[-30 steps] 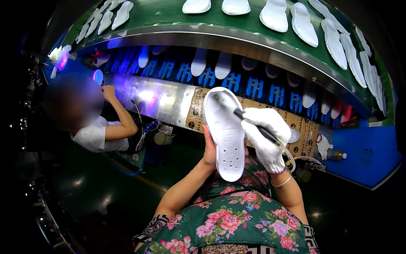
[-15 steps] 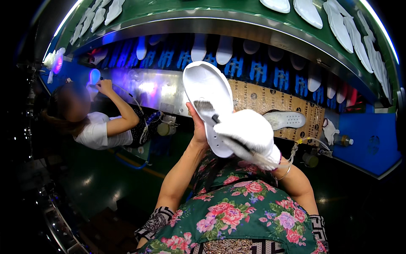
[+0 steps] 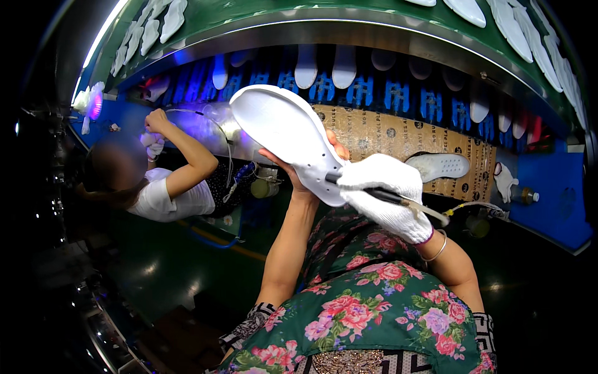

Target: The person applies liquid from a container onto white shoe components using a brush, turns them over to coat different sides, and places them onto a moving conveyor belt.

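A white shoe sole point(image 3: 277, 128) lies tilted across my left hand point(image 3: 299, 173), its inner side facing up. My bare left fingers wrap both edges near its narrow middle. In my white-gloved right hand point(image 3: 386, 193) is a brush point(image 3: 381, 195) with a dark handle and a pale hose at its rear end. The brush's front end is at the holed part of the sole; its bristles cannot be made out, nor whether they touch. Beyond my right hand, another white sole point(image 3: 439, 167) with small holes rests on the brown cardboard point(image 3: 367, 134).
A conveyor with blue holders point(image 3: 360, 92) carries white soles ahead, under a metal-edged green shelf point(image 3: 177, 47) with more white pieces. On the blue surface at right are a white glove point(image 3: 504, 181) and a bottle point(image 3: 524, 195). A co-worker point(image 3: 168, 187) works at left.
The sole has turned, its broad end swinging left. My brush has moved from the sole's middle toward the holed end. The co-worker's hands have come together.
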{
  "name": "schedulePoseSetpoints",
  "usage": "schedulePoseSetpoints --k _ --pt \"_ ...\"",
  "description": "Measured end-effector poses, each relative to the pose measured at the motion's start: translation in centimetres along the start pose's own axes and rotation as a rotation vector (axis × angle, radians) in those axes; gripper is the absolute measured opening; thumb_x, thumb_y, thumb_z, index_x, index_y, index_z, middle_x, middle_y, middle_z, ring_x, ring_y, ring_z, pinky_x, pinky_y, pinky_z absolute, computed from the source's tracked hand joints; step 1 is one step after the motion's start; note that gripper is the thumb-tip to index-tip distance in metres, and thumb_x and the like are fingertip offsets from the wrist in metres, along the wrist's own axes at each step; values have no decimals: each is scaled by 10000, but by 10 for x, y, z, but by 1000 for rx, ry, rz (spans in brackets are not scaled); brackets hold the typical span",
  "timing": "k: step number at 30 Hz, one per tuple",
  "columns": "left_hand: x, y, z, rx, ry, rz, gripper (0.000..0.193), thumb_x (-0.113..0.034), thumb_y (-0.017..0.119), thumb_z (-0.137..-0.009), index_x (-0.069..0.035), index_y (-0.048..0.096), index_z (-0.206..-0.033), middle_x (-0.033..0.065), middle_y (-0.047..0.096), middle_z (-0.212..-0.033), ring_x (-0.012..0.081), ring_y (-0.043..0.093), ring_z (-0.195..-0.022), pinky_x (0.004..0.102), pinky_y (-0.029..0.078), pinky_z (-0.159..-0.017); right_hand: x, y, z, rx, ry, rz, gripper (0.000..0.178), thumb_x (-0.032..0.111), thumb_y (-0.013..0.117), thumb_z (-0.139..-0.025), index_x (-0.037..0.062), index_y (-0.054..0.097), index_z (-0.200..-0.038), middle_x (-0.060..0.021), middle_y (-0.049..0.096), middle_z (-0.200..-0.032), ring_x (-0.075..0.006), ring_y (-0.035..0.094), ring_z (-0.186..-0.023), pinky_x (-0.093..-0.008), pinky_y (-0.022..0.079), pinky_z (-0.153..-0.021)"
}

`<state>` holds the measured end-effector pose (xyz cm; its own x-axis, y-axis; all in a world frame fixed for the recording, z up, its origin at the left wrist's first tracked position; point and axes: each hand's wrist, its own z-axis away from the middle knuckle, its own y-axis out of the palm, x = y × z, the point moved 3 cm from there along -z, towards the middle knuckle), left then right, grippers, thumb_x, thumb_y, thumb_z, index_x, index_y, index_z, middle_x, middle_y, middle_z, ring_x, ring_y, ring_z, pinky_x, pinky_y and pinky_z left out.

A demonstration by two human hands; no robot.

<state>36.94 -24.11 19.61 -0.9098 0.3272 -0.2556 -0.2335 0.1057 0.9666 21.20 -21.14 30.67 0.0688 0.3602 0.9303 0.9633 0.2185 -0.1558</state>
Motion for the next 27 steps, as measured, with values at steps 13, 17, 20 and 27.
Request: schedulePoseSetpoints --k 13,17,20,27 --pt "-23 0 -21 147 12 101 1211 -976 537 -529 83 521 -1116 250 625 -990 370 609 -900 466 492 -837 5 6 3 49 -176 162 207 33 764 -754 82 736 -953 -90 723 -926 -238 693 -833 -332 543 -726" --pt "-32 -6 -27 213 -78 131 1239 -978 534 -517 101 512 -1125 242 621 -994 387 616 -921 462 513 -818 1 7 3 59 26 -184 173 44 769 -749 82 734 -915 -78 718 -878 -237 696 -808 -326 549 -735" --pt "-29 13 -27 149 -63 194 1191 -940 542 -586 34 474 -1268 229 616 -1018 433 628 -919 535 547 -741 -1 1 -4 -37 -9 30 190 43 767 -755 86 728 -936 -77 712 -891 -243 694 -811 -332 548 -736" --pt "-45 2 -37 24 -322 -154 1152 -941 395 -682 -2 463 -1347 229 649 -940 362 702 -705 423 626 -548 3 17 -1 195 42 -65 183 43 773 -759 74 739 -936 -103 724 -957 -245 700 -852 -327 550 -758"
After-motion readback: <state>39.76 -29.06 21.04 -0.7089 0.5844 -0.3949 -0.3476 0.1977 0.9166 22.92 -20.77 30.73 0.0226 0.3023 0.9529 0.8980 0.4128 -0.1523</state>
